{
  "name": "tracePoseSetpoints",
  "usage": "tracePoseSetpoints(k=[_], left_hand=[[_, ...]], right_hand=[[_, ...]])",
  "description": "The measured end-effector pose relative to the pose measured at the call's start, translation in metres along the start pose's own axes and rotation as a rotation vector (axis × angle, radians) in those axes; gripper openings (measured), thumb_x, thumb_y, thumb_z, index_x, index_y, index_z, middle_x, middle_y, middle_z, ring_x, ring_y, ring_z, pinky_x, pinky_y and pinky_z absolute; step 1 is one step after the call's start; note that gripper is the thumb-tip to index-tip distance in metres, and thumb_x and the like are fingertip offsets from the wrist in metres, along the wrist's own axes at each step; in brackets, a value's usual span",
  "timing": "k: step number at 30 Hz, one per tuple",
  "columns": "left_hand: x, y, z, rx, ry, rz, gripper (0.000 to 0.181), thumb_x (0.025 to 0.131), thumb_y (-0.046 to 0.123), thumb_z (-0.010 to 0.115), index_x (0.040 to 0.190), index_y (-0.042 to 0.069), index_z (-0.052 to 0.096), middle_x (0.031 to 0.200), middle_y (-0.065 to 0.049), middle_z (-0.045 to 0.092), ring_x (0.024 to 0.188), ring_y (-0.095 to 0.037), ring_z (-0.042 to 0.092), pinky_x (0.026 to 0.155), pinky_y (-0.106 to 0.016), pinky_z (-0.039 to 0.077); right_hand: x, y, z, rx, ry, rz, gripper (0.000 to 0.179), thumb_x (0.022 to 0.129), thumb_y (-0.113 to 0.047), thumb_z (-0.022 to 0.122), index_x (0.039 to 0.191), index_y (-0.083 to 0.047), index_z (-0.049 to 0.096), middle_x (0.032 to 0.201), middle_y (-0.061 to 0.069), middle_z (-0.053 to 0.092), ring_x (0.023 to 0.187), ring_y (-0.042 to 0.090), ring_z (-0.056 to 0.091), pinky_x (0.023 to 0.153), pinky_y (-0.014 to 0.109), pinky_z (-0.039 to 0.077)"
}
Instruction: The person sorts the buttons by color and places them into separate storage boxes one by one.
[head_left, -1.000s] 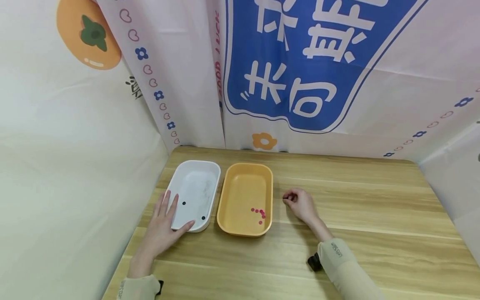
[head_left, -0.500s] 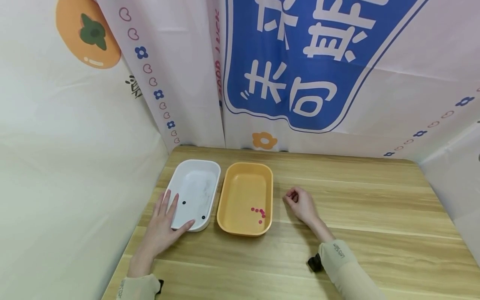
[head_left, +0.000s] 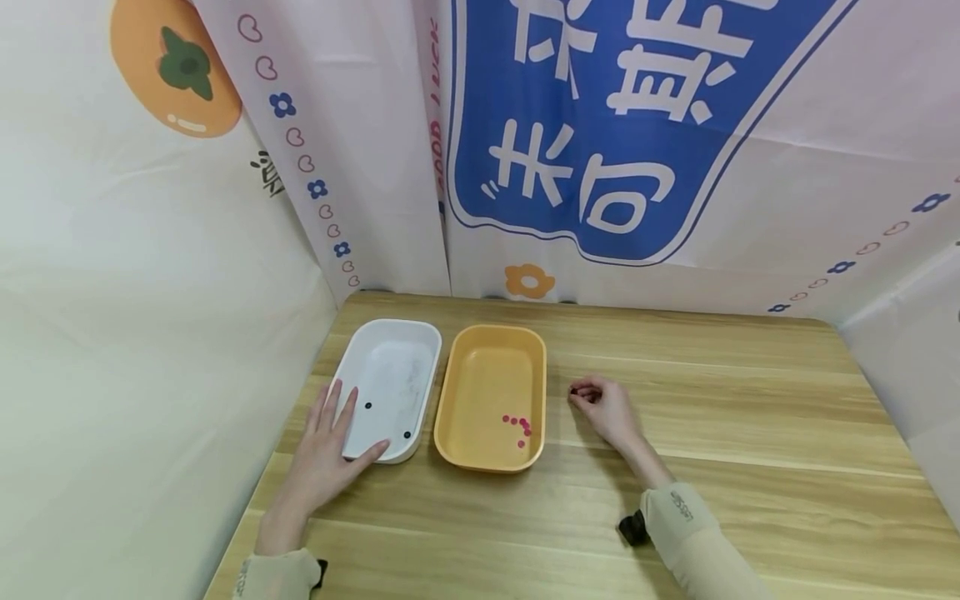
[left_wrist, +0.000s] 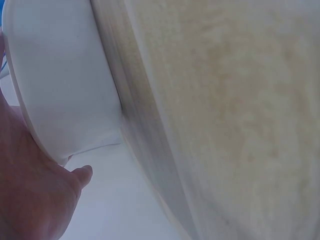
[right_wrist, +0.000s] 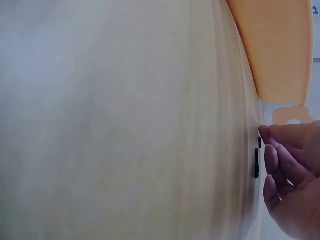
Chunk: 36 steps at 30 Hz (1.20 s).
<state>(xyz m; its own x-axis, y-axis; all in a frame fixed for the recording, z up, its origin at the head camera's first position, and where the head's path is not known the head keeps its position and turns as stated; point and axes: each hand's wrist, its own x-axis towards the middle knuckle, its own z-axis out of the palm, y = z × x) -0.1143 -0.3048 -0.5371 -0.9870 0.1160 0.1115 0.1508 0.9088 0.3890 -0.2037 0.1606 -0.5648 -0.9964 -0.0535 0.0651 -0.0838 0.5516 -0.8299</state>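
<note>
My left hand (head_left: pixel 324 458) rests with spread fingers over the near left rim of a white tray (head_left: pixel 393 367), its thumb at the front edge. In the left wrist view the thumb shows by the tray's wall (left_wrist: pixel 60 70). Two small black round pieces (head_left: pixel 368 406) lie inside this tray. Right of the yellow tray (head_left: pixel 491 367), my right hand (head_left: pixel 606 410) is low over the table, thumb and index finger pinched together at a tiny black piece (head_left: pixel 574 391), mostly hidden by the fingers. In the right wrist view the thumb and index fingertips (right_wrist: pixel 264 130) meet and the other fingers curl.
Several small pink round pieces (head_left: pixel 522 422) lie in the yellow tray's near right part. Both trays stand side by side on a wooden table (head_left: pixel 735 417). A printed cloth (head_left: pixel 585 167) hangs behind the table's far edge, with more cloth on both sides.
The right hand has stayed beside the yellow tray, its fingertips shifting slightly; the black piece shows at them again after being out of sight half a second ago. The left hand and trays have not moved.
</note>
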Motion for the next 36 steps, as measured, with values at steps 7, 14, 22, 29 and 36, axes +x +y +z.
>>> tracePoseSetpoints(k=[7,14,22,29,36], left_hand=[[0.000,0.001,-0.001,-0.003,-0.001,0.000,0.106,0.097,0.058,0.075,0.172,-0.001,0.029,0.183,-0.028,0.012,0.171,-0.049,0.006,0.133,-0.077,0.019],[0.000,0.001,-0.001,0.000,-0.006,-0.003,0.106,0.097,0.058,0.075,0.172,-0.001,0.028,0.184,-0.028,0.011,0.171,-0.050,0.006,0.133,-0.077,0.019],[0.001,0.001,-0.001,-0.001,-0.009,-0.009,0.105,0.098,0.059,0.074,0.173,0.001,0.028,0.184,-0.027,0.011,0.171,-0.051,0.007,0.133,-0.076,0.018],[0.001,0.000,0.000,0.006,0.003,0.002,0.106,0.097,0.058,0.076,0.172,0.000,0.028,0.184,-0.027,0.012,0.171,-0.050,0.008,0.133,-0.076,0.020],[0.000,0.001,0.000,-0.009,0.012,0.005,0.106,0.096,0.057,0.076,0.172,-0.001,0.029,0.183,-0.028,0.013,0.171,-0.050,0.008,0.133,-0.076,0.020]], right_hand=[[-0.004,-0.016,0.001,-0.036,0.053,-0.093,0.021,0.096,0.000,0.080,0.115,0.006,0.077,0.100,0.020,0.083,0.091,0.033,0.081,0.085,0.037,0.068],[-0.007,-0.050,0.010,0.015,0.075,-0.197,0.020,0.094,0.002,0.081,0.112,0.005,0.073,0.100,0.019,0.083,0.098,0.037,0.082,0.085,0.053,0.068],[0.001,-0.088,0.023,0.033,0.141,-0.310,0.015,0.092,0.006,0.081,0.105,0.003,0.073,0.088,0.016,0.084,0.097,0.039,0.082,0.109,0.062,0.055],[0.002,-0.116,0.038,0.097,0.050,-0.349,0.016,0.094,0.005,0.080,0.108,0.004,0.072,0.092,0.016,0.084,0.097,0.037,0.082,0.108,0.055,0.057],[0.009,-0.140,0.073,0.119,-0.058,-0.470,0.013,0.094,0.004,0.080,0.105,0.004,0.073,0.092,0.017,0.081,0.087,0.030,0.079,0.092,0.054,0.065]])
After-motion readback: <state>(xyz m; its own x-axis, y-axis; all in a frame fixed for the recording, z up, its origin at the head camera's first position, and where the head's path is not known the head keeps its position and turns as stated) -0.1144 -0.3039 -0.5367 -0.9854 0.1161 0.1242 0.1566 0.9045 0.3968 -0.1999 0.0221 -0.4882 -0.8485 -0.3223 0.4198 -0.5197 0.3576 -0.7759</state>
